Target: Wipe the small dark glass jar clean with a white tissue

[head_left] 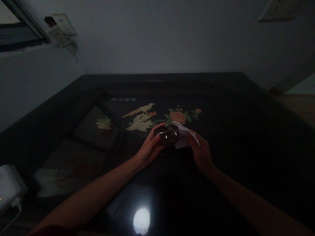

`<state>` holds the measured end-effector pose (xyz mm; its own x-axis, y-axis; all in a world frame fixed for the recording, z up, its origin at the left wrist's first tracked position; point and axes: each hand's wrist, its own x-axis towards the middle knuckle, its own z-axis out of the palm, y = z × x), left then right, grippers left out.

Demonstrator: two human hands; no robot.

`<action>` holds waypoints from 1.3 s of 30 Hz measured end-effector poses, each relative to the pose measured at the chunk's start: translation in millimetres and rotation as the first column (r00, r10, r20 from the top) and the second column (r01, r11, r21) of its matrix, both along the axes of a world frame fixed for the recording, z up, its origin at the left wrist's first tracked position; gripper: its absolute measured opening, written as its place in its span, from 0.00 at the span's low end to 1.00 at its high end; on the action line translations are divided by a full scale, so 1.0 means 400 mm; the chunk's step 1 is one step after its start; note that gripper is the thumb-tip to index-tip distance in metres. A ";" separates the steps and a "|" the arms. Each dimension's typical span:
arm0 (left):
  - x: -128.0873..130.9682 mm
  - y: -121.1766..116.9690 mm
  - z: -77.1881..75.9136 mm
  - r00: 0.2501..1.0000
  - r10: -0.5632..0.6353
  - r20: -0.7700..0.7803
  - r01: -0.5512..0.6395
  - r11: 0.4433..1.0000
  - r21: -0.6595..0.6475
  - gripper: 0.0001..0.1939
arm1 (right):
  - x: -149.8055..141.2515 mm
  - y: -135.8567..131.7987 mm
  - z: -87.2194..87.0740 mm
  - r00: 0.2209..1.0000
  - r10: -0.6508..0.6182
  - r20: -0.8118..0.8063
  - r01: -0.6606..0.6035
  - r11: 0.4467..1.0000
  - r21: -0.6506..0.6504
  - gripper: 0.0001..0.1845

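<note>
The dark glass bowl [169, 137] is grasped by the left hand [149, 149], with the thumb laid along its near side and the fingers curled round its left; a thin white sheet [182, 137], cloth or paper, is pinched by the right hand [202, 153] and is set against the bowl's right side, between both sets of fingers; whether the inside is reached by it cannot be told; beyond the fingertips, flowers [177, 117] are pictured on the glossy black tabletop [228, 170]; the bowl is best gripped firmly without squeezing, the sheet's loose corner gathered under the right fingertips, and light, even pressure applied.
</note>
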<state>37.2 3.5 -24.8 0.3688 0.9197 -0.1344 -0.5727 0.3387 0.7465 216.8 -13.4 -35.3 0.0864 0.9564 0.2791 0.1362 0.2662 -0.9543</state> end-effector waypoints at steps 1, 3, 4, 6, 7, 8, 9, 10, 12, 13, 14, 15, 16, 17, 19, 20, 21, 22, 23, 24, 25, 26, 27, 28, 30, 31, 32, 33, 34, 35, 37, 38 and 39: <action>0.000 -0.002 0.002 1.000 -0.029 0.006 0.029 1.000 -0.009 0.36 | -0.001 -0.001 0.000 1.000 0.008 0.011 -0.008 1.000 0.002 0.18; -0.001 -0.006 0.004 0.996 -0.078 0.030 0.079 0.996 -0.033 0.39 | -0.001 -0.004 0.000 0.999 0.031 0.041 -0.031 1.000 0.004 0.19; -0.002 -0.007 0.004 0.995 -0.091 0.045 0.093 0.995 -0.044 0.40 | 0.000 -0.005 0.001 0.997 0.051 0.057 -0.051 0.999 0.007 0.19; -0.003 -0.008 0.001 0.994 -0.086 0.064 0.090 0.994 -0.066 0.39 | 0.001 -0.009 0.003 0.990 0.104 0.096 -0.107 0.994 0.029 0.18; -0.003 -0.007 -0.001 0.995 -0.071 0.066 0.076 0.994 -0.077 0.38 | 0.002 -0.011 0.005 0.984 0.131 0.121 -0.138 0.989 0.052 0.18; -0.003 -0.006 -0.002 0.996 -0.054 0.065 0.060 0.994 -0.087 0.37 | 0.003 -0.012 0.007 0.976 0.157 0.152 -0.171 0.981 0.086 0.19; -0.003 -0.004 -0.004 0.997 -0.040 0.063 0.046 0.994 -0.095 0.35 | 0.004 -0.013 0.009 0.966 0.175 0.189 -0.201 0.971 0.127 0.19; -0.003 -0.001 -0.005 0.998 -0.028 0.062 0.035 0.994 -0.099 0.33 | 0.004 -0.014 0.012 0.956 0.181 0.231 -0.224 0.959 0.173 0.19; -0.002 0.003 -0.005 0.998 -0.012 0.067 0.018 0.995 -0.093 0.32 | 0.004 -0.015 0.014 0.933 0.157 0.324 -0.248 0.932 0.265 0.20; -0.001 0.004 -0.005 0.997 -0.008 0.072 0.014 0.996 -0.086 0.31 | 0.004 -0.015 0.015 0.918 0.136 0.373 -0.261 0.915 0.308 0.21; 0.000 0.004 -0.005 0.997 -0.004 0.080 0.010 0.997 -0.078 0.31 | 0.004 -0.016 0.015 0.899 0.115 0.423 -0.278 0.895 0.348 0.22; 0.001 0.005 -0.005 0.996 -0.002 0.088 0.009 0.997 -0.073 0.30 | 0.004 -0.017 0.014 0.877 0.096 0.471 -0.302 0.872 0.385 0.23; 0.002 0.004 -0.005 0.996 -0.006 0.091 0.013 0.997 -0.071 0.30 | 0.004 -0.017 0.013 0.852 0.081 0.517 -0.331 0.849 0.412 0.24; 0.003 0.003 -0.006 0.996 -0.016 0.088 0.022 0.997 -0.074 0.29 | 0.003 -0.018 0.012 0.826 0.069 0.559 -0.360 0.829 0.429 0.26; 0.005 0.002 -0.008 0.997 -0.028 0.079 0.034 0.996 -0.077 0.28 | -0.001 -0.020 0.009 0.779 0.047 0.625 -0.402 0.803 0.440 0.29; 0.006 0.002 -0.008 0.997 -0.029 0.073 0.034 0.996 -0.077 0.27 | -0.003 -0.021 0.009 0.756 0.033 0.654 -0.413 0.799 0.437 0.30; 0.007 0.003 -0.008 0.997 -0.025 0.069 0.030 0.997 -0.074 0.27 | -0.006 -0.022 0.008 0.731 0.018 0.682 -0.423 0.797 0.432 0.31; 0.007 0.004 -0.007 0.998 -0.019 0.065 0.023 0.997 -0.070 0.27 | -0.009 -0.023 0.008 0.705 0.001 0.709 -0.433 0.793 0.429 0.31; 0.008 0.006 -0.006 0.998 -0.016 0.062 0.020 0.998 -0.067 0.26 | -0.012 -0.023 0.008 0.680 -0.017 0.733 -0.441 0.789 0.427 0.32; 0.007 0.008 -0.005 0.998 -0.020 0.058 0.024 0.997 -0.068 0.26 | -0.014 -0.024 0.007 0.657 -0.031 0.753 -0.448 0.787 0.424 0.33; 0.006 0.010 -0.004 0.998 -0.032 0.057 0.036 0.997 -0.073 0.26 | -0.015 -0.024 0.007 0.642 -0.042 0.765 -0.451 0.787 0.421 0.33; 0.004 0.011 -0.002 0.997 -0.046 0.064 0.051 0.995 -0.081 0.25 | -0.016 -0.024 0.006 0.635 -0.046 0.771 -0.448 0.791 0.417 0.33; 0.001 0.011 -0.001 0.995 -0.061 0.077 0.068 0.994 -0.090 0.24 | -0.015 -0.024 0.005 0.638 -0.046 0.769 -0.439 0.799 0.412 0.33; -0.002 0.011 -0.001 0.993 -0.077 0.088 0.086 0.991 -0.100 0.23 | -0.013 -0.023 0.004 0.649 -0.044 0.759 -0.421 0.811 0.407 0.33; -0.009 0.007 0.000 0.989 -0.112 0.096 0.122 0.987 -0.105 0.19 | -0.008 -0.019 0.001 0.684 -0.038 0.729 -0.375 0.838 0.396 0.31; -0.011 0.004 0.000 0.987 -0.128 0.094 0.137 0.986 -0.097 0.19 | -0.004 -0.017 -0.001 0.701 -0.034 0.713 -0.355 0.850 0.389 0.30; -0.013 0.001 -0.001 0.986 -0.140 0.090 0.147 0.986 -0.083 0.21 | -0.002 -0.015 -0.002 0.716 -0.030 0.698 -0.338 0.859 0.384 0.29; -0.015 -0.001 -0.001 0.985 -0.146 0.087 0.152 0.986 -0.067 0.23 | 0.001 -0.013 -0.003 0.728 -0.028 0.685 -0.329 0.863 0.384 0.28; -0.015 -0.003 -0.003 0.986 -0.144 0.084 0.149 0.987 -0.052 0.24 | 0.002 -0.011 -0.003 0.736 -0.026 0.676 -0.324 0.864 0.386 0.27; -0.015 -0.003 -0.004 0.988 -0.135 0.079 0.138 0.990 -0.040 0.24 | 0.003 -0.010 -0.002 0.740 -0.023 0.672 -0.326 0.861 0.389 0.26; -0.012 -0.002 -0.010 0.993 -0.105 0.054 0.107 0.994 -0.020 0.24 | 0.003 -0.010 0.001 0.738 -0.022 0.674 -0.347 0.845 0.407 0.26; -0.010 0.000 -0.014 0.995 -0.090 0.038 0.090 0.996 -0.008 0.24 | 0.003 -0.011 0.002 0.730 -0.018 0.683 -0.367 0.833 0.414 0.26; -0.007 0.002 -0.018 0.997 -0.076 0.024 0.076 0.997 0.005 0.25 | 0.002 -0.012 0.004 0.720 -0.014 0.694 -0.390 0.819 0.421 0.27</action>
<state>34.4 4.2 -31.8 0.4408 0.8894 -0.1210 -0.5633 0.3791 0.7342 217.5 -18.2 -33.8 -0.4708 0.6223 0.6254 0.5425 0.7632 -0.3510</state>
